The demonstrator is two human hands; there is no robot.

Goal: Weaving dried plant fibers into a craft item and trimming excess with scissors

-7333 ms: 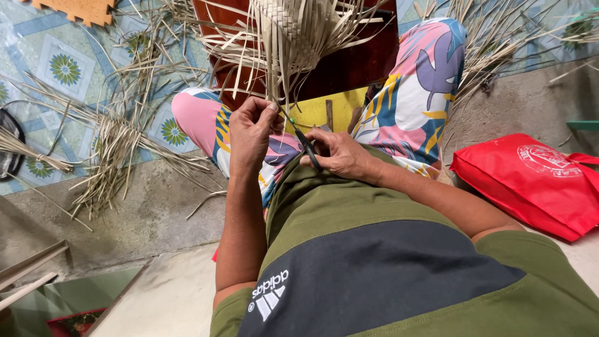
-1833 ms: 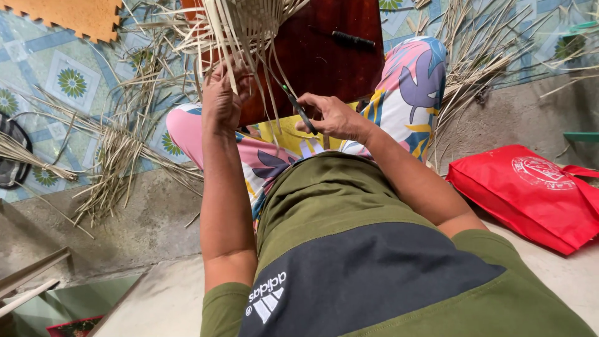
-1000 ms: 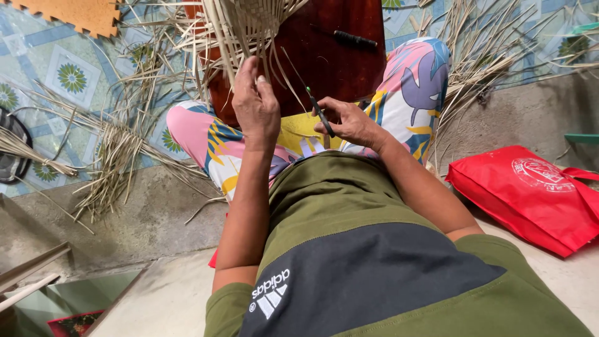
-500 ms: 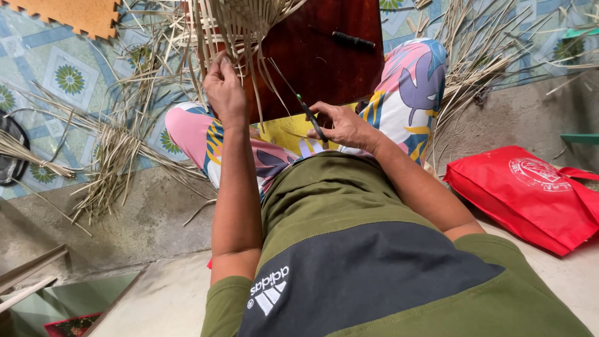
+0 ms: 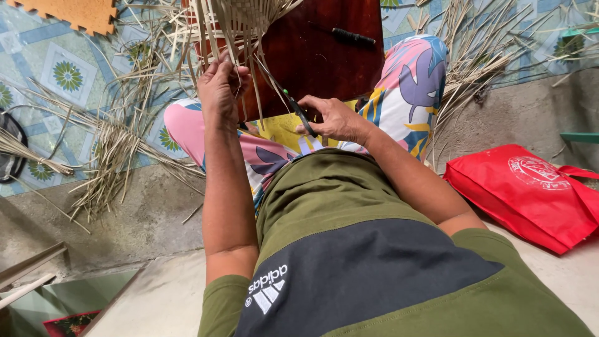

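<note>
The left hand (image 5: 219,87) is closed around a few loose strips hanging from the woven piece (image 5: 240,22), fingers curled tight and pulling them down toward the lap. The right hand (image 5: 334,118) is wrapped around the handles of a pair of scissors (image 5: 298,112), whose thin blades point up and to the left, toward the strips just beside the left hand. Whether the blades stand apart or together is too small to tell.

The woven piece sits above both hands, resting against a dark red wooden board (image 5: 324,59) that leans on the knees.

The main risk, as I judge it, is the closeness of the scissor tips to the left-hand fingers: a cut made too high could nick a finger, or take a strip shorter than its neighbours. Many strips hang crossed and bunched above the left hand, so the blades could also catch one that is not meant to be cut. A hard pull could loosen the weave at its edge. The board is only propped, so a shift of the knees could tip it. Loose cut strips (image 5: 109,153) lie scattered on the floor to the left of the left arm, and a red bag (image 5: 530,187) lies to the right of the right arm.
</note>
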